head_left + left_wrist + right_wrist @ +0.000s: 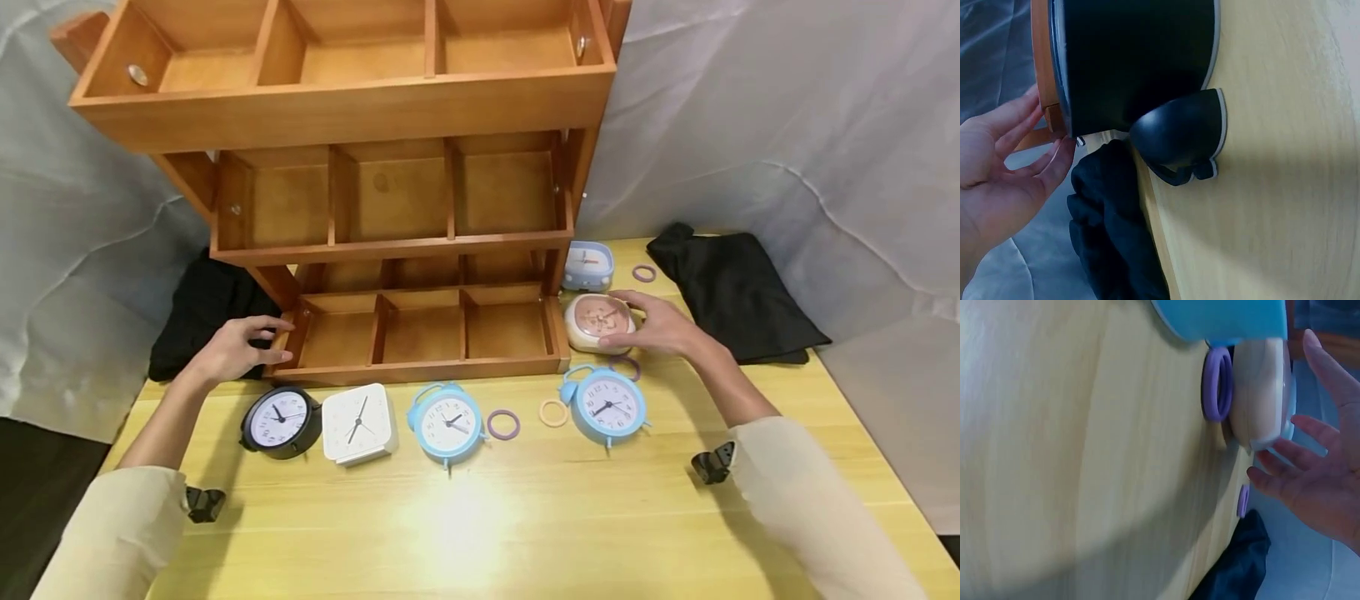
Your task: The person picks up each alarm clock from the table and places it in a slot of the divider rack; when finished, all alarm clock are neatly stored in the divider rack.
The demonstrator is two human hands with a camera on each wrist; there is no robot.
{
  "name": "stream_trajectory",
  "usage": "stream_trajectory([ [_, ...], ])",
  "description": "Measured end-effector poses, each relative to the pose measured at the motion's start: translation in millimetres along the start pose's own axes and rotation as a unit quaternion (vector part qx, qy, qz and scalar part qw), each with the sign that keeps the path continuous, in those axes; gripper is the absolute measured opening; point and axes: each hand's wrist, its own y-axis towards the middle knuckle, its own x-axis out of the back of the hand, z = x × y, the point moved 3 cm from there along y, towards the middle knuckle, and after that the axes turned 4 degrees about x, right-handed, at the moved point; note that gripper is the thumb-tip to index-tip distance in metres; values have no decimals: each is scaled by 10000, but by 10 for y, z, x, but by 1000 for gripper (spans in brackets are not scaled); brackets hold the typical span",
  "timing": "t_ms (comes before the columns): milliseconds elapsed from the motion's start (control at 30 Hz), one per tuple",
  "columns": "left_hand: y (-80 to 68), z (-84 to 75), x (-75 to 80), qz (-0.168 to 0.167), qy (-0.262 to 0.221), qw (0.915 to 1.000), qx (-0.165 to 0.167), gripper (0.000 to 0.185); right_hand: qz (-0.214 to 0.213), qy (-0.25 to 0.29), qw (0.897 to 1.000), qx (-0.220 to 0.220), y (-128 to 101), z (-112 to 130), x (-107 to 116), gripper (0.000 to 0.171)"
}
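A three-tier wooden shelf (420, 367) with open compartments stands at the back of the yellow table (480, 517). My left hand (238, 350) rests with loose fingers against the bottom tier's left corner; the left wrist view shows the left hand (1029, 147) touching the wooden edge (1041, 69). My right hand (651, 325) lies spread over a cream round clock (594, 321) to the right of the shelf. In the right wrist view the right hand's fingers (1300, 459) are straight beside the cream clock (1260, 394).
Along the front stand a black clock (276, 421), a white square clock (360, 422) and two blue bell clocks (448, 422) (606, 404). Rings (503, 424) (553, 412) lie between them. A pale blue clock (587, 265) sits behind. Black cloths (735, 292) (198, 321) flank the shelf.
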Motion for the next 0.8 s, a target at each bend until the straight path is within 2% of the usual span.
stream_trajectory([
  [133, 1, 18, 1, -2, -102, 9999, 74, 51, -62, -9, 9998, 195, 101, 20, -44, 95],
  [333, 47, -1, -16, 70, -118, 9999, 95, 52, 189, 20, 9997, 132, 211, 13, -71, 106],
  [533, 63, -17, -16, 65, -60, 9999, 135, 51, 432, -110, 9985, 317, 262, 18, -100, 118],
  [800, 38, -8, -22, 53, -28, 9998, 168, 51, 157, -126, 9996, 184, 199, 31, -77, 115],
])
